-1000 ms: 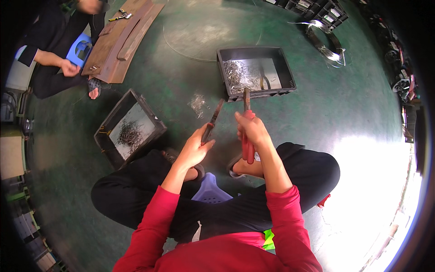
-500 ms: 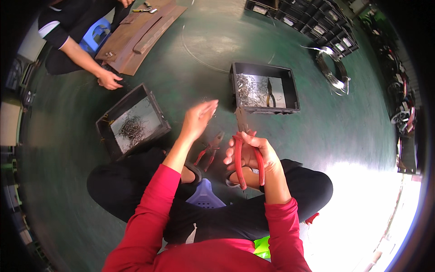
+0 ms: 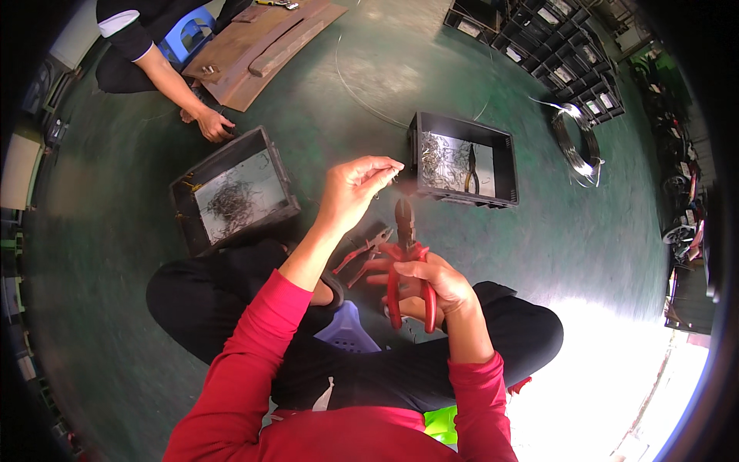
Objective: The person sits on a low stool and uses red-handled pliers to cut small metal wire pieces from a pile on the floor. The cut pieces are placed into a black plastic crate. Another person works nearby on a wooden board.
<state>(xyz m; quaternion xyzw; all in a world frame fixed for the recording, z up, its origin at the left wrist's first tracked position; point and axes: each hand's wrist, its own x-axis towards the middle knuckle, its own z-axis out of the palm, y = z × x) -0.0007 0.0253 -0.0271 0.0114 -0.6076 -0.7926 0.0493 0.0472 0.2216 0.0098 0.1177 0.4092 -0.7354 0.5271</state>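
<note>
My right hand [image 3: 435,286] grips red-handled cutting pliers [image 3: 403,250] upright in front of my lap, jaws pointing away from me. My left hand [image 3: 356,187] is raised just above and left of the jaws, fingertips pinched on a small bit of wire [image 3: 394,172]. A second pair of red-handled pliers [image 3: 360,255] lies loose by my knee, under the left forearm. Just beyond the hands is a black tray [image 3: 504,169] of cut wire pieces with another pair of pliers [image 3: 471,175] inside.
A second black tray [image 3: 185,202] of dark wire bits sits to my left. A wire coil [image 3: 576,143] lies at the right. Another person's hand [image 3: 213,125] rests on the green floor by rusty metal plates [image 3: 265,42]. Crates [image 3: 550,35] line the far right.
My left hand let go of the second pliers, now lying by my knee, and has risen pinching a wire bit. My right hand drew its pliers back toward my lap.
</note>
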